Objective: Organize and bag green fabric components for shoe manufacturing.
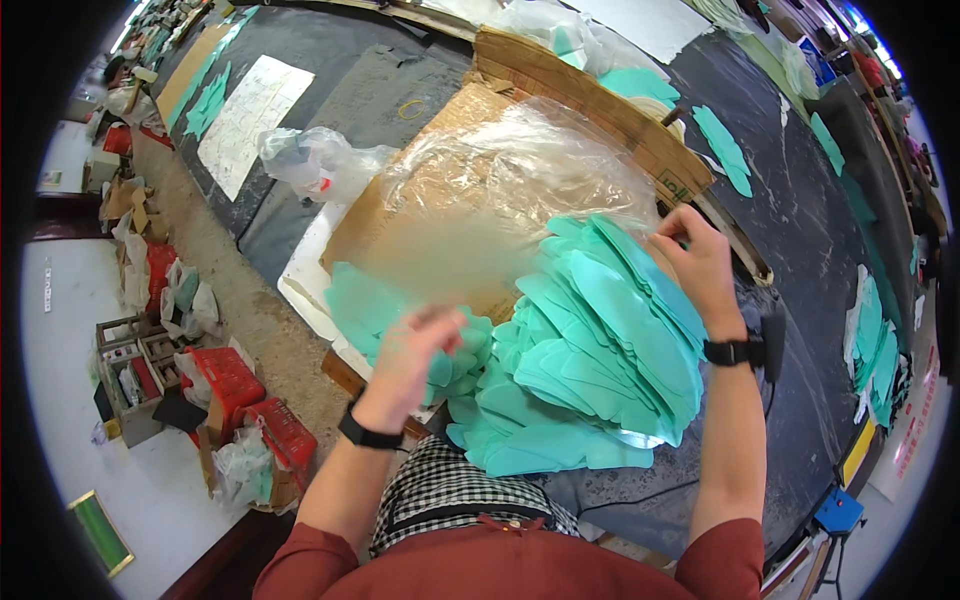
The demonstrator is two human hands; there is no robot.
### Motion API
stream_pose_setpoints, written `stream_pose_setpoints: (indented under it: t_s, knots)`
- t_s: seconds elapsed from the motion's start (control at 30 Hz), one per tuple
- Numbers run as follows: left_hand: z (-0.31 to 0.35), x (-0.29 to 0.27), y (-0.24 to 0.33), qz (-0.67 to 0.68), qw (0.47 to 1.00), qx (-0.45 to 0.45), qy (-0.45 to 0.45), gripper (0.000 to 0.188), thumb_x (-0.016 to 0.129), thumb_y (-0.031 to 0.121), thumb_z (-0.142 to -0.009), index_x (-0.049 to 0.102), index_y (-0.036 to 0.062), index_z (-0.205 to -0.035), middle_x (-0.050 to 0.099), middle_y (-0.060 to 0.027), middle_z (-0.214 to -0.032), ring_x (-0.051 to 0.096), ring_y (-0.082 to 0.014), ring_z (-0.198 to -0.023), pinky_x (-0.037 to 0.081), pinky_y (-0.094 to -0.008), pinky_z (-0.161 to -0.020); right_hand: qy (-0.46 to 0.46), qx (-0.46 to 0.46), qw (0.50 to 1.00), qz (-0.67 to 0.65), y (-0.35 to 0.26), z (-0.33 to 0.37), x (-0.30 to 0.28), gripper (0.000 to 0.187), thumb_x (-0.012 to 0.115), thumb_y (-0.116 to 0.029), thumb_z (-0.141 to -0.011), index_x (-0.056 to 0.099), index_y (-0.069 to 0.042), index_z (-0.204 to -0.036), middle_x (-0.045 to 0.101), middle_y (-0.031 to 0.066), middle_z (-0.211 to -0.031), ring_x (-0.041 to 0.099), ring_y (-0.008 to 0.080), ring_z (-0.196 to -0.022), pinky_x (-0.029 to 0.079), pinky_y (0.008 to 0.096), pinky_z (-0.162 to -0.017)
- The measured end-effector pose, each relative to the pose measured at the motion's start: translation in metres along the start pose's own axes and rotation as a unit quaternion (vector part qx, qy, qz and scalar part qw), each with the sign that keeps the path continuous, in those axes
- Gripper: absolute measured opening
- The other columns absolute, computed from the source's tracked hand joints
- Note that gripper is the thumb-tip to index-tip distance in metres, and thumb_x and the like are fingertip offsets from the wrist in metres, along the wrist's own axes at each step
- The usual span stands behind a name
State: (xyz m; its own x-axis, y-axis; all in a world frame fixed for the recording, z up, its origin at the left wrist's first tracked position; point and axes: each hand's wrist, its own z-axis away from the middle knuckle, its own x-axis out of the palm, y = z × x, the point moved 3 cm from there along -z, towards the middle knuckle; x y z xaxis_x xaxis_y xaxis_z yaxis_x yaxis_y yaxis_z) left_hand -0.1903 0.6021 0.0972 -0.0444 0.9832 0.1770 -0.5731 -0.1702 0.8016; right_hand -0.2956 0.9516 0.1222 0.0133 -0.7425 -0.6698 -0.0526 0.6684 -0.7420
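A large heap of flat teal cut pieces (600,330) lies before me, stacked in overlapping fans with rounded, lobed edges. At its upper right edge is my right hand (698,258), its fingers bent and drawn together; what lies between the fingertips is hidden. My left hand (415,350) is blurred by motion over a smaller, looser group of teal pieces (365,305) at the left. Its fingers look partly curled, and nothing can be made out in them. Beyond the heap, clear plastic sheeting (520,160) lies crumpled on brown cardboard (350,235).
A cardboard flap (590,100) rises along the far side of the work spot. On the dark table (800,260) lie a teal piece (722,150), a white patterned sheet (255,120) and a clear plastic bag (325,165). Red crates (280,435) stand on the floor at the left.
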Motion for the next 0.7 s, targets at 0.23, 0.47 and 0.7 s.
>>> stream_pose_setpoints:
  t_s: [0.23,0.47,0.7]
  knots:
    - [-0.077,-0.077,0.051,-0.003,0.966,0.178,0.188,0.034,0.067,0.013,-0.091,0.061,0.0068,-0.124,0.059,-0.0007,-0.108,0.057,-0.0106,-0.093,0.047,-0.0258,-0.078,0.142,0.074,0.967,-0.2,0.005,0.08,-0.058,0.016,0.067,-0.001,-0.091,0.063,-0.003,-0.107,0.062,0.0002,-0.093,0.059,0.0085,-0.087,0.048,0.0236,-0.079]
    - [-0.152,-0.002,0.029,-0.471,0.796,0.366,0.101,0.061,0.072,0.02,-0.085,0.051,0.0113,-0.142,0.051,-0.0189,-0.138,0.047,-0.0302,-0.13,0.038,-0.0388,-0.108,0.254,0.172,0.919,-0.248,0.024,0.161,-0.076,0.013,0.064,0.001,-0.092,0.061,-0.001,-0.105,0.062,0.0028,-0.092,0.059,0.0106,-0.082,0.048,0.0243,-0.078]
    - [-0.212,0.08,0.054,-0.549,0.719,0.397,0.153,0.068,0.07,0.022,-0.085,0.043,0.0186,-0.148,0.035,-0.0227,-0.154,0.031,-0.0388,-0.143,0.025,-0.0545,-0.115,0.28,0.267,0.883,-0.266,0.018,0.225,-0.057,0.012,0.063,0.002,-0.093,0.059,0.0,-0.105,0.063,0.0047,-0.089,0.061,0.0125,-0.082,0.049,0.0259,-0.079]
